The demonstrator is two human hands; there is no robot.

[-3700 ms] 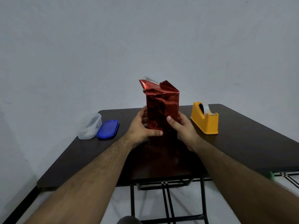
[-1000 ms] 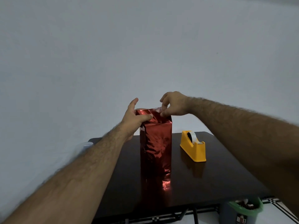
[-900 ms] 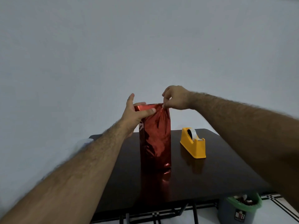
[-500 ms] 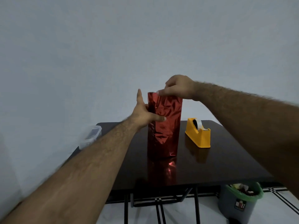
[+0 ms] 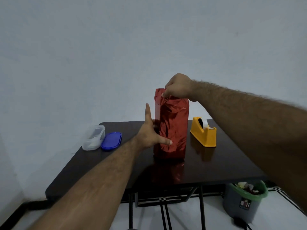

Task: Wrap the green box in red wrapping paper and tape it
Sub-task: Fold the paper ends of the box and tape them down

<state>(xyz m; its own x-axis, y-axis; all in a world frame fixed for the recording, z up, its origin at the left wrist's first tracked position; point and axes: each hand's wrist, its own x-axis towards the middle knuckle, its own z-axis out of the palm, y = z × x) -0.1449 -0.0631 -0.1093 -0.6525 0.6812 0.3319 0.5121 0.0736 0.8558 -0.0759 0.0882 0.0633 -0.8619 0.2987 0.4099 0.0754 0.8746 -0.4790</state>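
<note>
Wrapping paper (image 5: 171,127): red metallic foil, highly glossy, creased and crinkled, most tightly near the top fold. Bench (image 5: 216,163): dark brown top, smooth and polished, mirroring the red foil and the yellow dispenser; legs of black metal tubing. Tape dispenser (image 5: 203,133): yellow plastic, smooth with a mild sheen. Container (image 5: 93,138): clear, slightly cloudy plastic. Lid (image 5: 111,140): blue plastic, smooth and glossy. Bin (image 5: 243,203): grey plastic, lined with thin green film. Wall: matt, pale, painted.
</note>
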